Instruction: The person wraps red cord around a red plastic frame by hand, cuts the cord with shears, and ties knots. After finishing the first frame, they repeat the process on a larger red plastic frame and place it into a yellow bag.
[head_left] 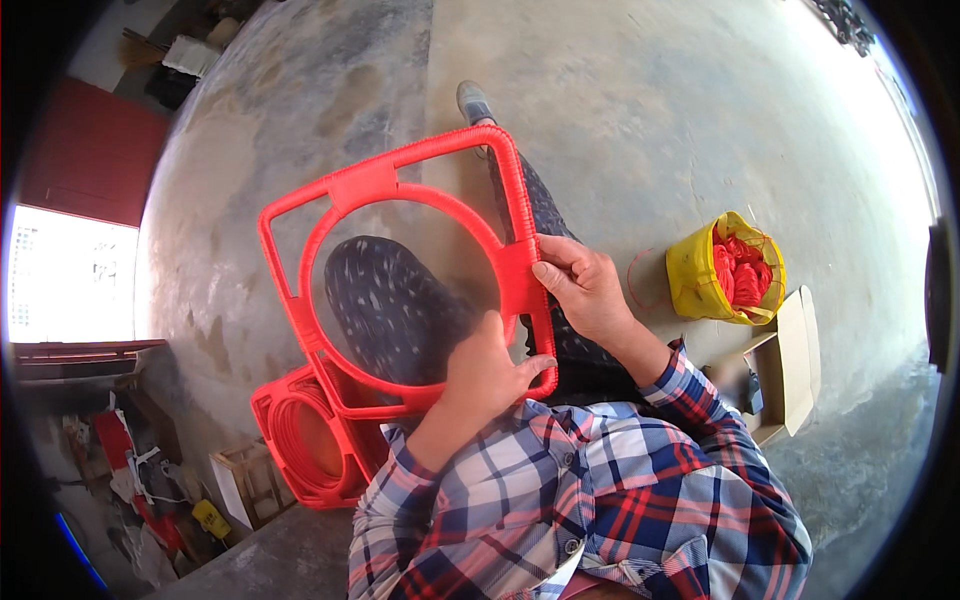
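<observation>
The fingers (548, 272) of the right hand (585, 290) are curling around the right edge of the red frame (385, 185), thumb lying flat along its wound side bar. The left hand (495, 365) is closing on the frame's lower right corner, its fingers wrapping the bottom rail, thumb tip pressing at the corner. Both hands are gripping the frame, which is resting tilted over the person's knees (395, 305), its round inner ring framing one leg. The top edge is reaching out toward the shoe (474, 102).

Below the frame's left corner, a stack of frames (300, 440) is leaning, touching it. To the right, well apart, a yellow bucket (700, 275) of red cord is sitting beside an open box (790, 370). Bare concrete floor (620, 110) is spreading wide ahead and rightward; clutter is crowding the left edge.
</observation>
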